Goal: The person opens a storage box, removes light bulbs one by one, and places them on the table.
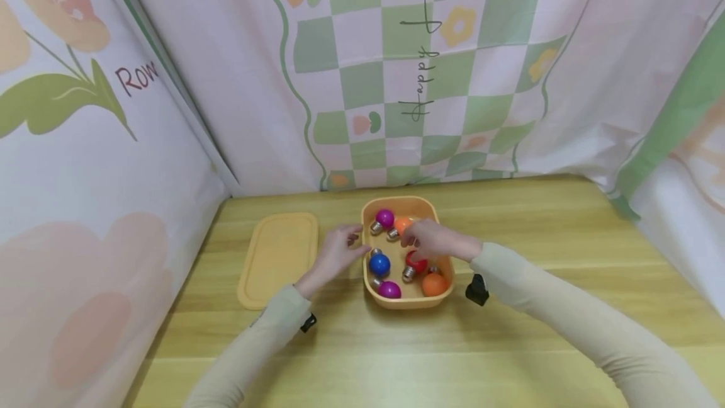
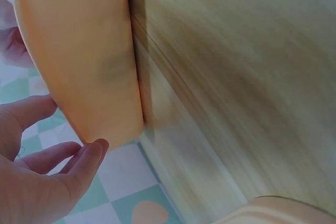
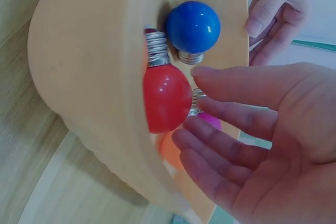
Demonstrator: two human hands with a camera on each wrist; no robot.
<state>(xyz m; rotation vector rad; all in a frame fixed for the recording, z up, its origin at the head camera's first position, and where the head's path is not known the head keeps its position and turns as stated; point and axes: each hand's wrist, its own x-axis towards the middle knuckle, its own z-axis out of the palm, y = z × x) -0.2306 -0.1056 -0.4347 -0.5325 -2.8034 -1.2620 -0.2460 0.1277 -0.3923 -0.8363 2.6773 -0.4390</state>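
A pale orange plastic box [image 1: 369,300] holds several coloured light bulbs with silver screw bases. The blue bulb [image 1: 379,264] lies by its left wall, near a magenta bulb [image 1: 389,290]. My right hand [image 1: 432,239] hovers over the box, fingers loosely bent and nothing between them. Close to its fingertips are a red bulb [image 3: 167,98] and an orange bulb [image 1: 403,225]. At the box's left side is my left hand [image 1: 338,249]; its thumb and fingertips touch the rim [image 2: 55,95] without wrapping round it. Another magenta bulb [image 1: 385,217] sits at the far left corner, another orange bulb [image 1: 434,284] near right.
A flat pale orange lid [image 1: 280,260] lies on the wooden table [image 1: 362,357] left of the box. Behind the table hangs a printed curtain [image 1: 408,80] with green checks, and a flowered cloth [image 1: 73,206] closes off the left side.
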